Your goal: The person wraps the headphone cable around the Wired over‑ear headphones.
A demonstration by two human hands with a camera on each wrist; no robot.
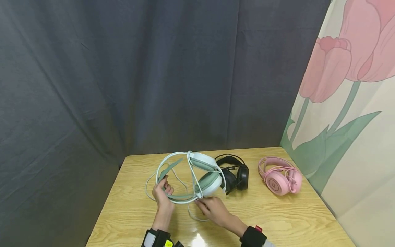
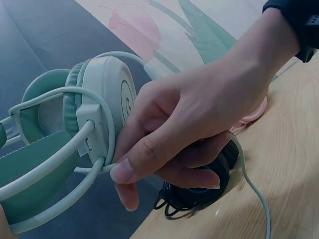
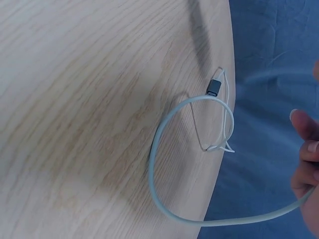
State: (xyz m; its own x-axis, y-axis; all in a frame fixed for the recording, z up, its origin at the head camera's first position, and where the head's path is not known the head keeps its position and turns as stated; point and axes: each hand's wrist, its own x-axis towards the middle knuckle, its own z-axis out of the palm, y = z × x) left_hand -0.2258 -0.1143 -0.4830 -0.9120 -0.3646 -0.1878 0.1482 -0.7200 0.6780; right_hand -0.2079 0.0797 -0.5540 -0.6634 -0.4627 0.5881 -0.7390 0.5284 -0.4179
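Note:
A white and green pair of headphones [image 1: 207, 184] is held over the table, its ear cups to the right. My left hand [image 1: 163, 195] grips the headband at its left side. At the near ear cup is my right hand [image 1: 216, 210], thumb and forefinger pinching the pale cable where it wraps the yoke, as the left wrist view shows. More of this cable [image 3: 157, 184] runs from the right hand's curled fingers in a loop over the wood. A dark plug [image 3: 214, 87] lies at its end near the table edge.
Behind the held headphones sit black headphones [image 1: 242, 176] with a bundled cable. Pink headphones [image 1: 277, 181], wrapped in their own cable, stand farther right on the wooden table [image 1: 296, 219]. A dark curtain [image 1: 185, 75] hangs at the back, a tulip-print wall covering [image 1: 355, 137] at the right.

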